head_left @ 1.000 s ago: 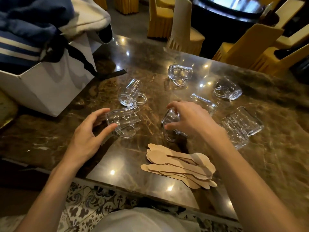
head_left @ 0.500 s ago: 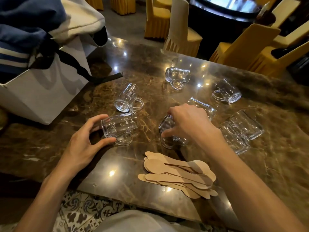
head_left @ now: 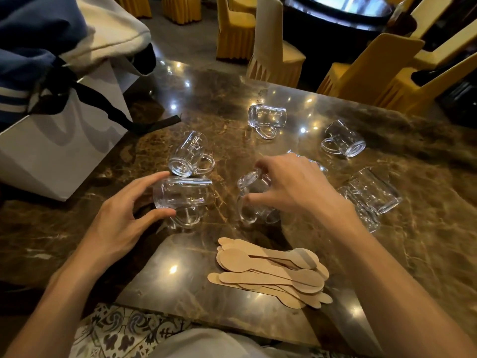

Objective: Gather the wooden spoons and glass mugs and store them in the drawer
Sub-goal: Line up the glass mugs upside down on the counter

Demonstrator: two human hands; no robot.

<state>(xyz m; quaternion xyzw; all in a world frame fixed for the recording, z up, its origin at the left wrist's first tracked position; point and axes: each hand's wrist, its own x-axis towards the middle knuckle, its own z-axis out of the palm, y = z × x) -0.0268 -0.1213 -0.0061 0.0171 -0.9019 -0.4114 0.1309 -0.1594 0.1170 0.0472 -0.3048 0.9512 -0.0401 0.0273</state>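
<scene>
Left edge of the worktop point(head_left: 77, 228): white paper bag point(head_left: 59, 151), upright, holding folded blue and cream cloth point(head_left: 51, 29).

Beside it: my left hand point(head_left: 121, 220), fingers point(head_left: 152, 178) and thumb curled round a glass mug point(head_left: 183, 196) lying on its side. A second mug point(head_left: 189, 155) lies on its side just beyond it.

Centre: my right hand point(head_left: 294, 187), palm down, fingers curled over a third mug point(head_left: 254, 202) and gripping it.

Near edge: wooden spoons point(head_left: 268, 270) in a flat, overlapping pile.

Far side: one toppled mug point(head_left: 267, 117).

Right: a lone mug point(head_left: 344, 139) and a pair of mugs point(head_left: 371, 193), touching, all on their sides.
</scene>
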